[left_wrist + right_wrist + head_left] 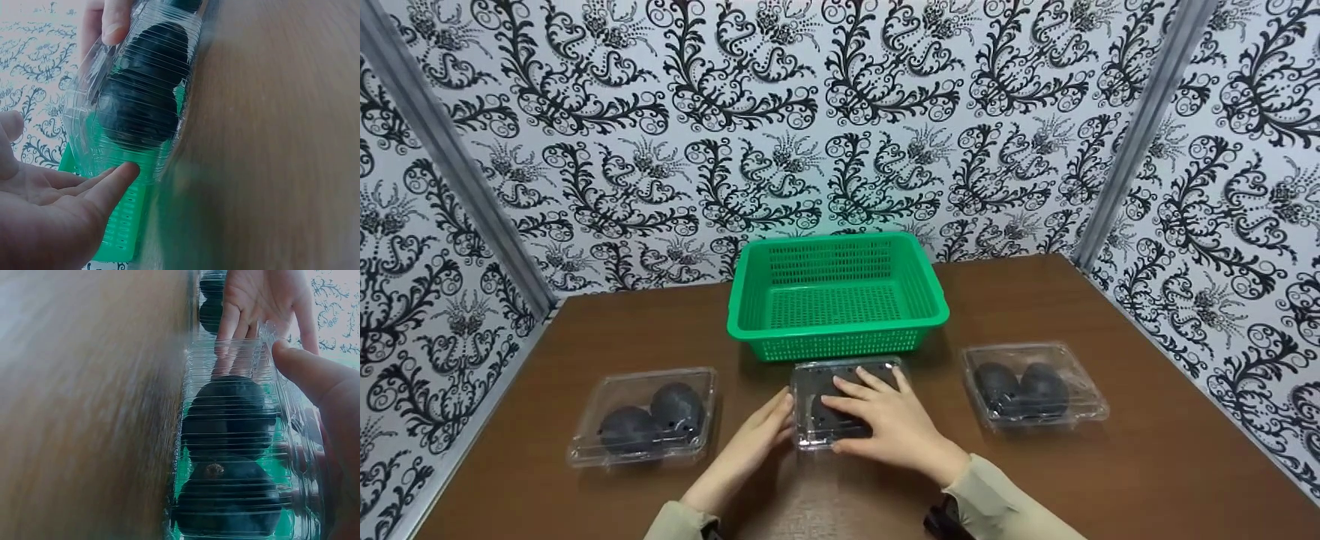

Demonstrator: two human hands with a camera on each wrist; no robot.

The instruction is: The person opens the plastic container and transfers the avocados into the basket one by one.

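Right sleeve (997, 496) lying nearest | right hand (889, 420) spreading over clear clamshell (808, 411) holding dark oval fruits (228, 464), seemingly pressing lid down | straight-fingered left hand (751, 437) apparently steadying its side

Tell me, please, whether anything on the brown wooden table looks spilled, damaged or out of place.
Nothing stands out: the green plastic basket stands upright, three clear plastic boxes hold dark oval fruits inside, and nothing looks spilled or damaged. The left box and right box sit slightly angled.
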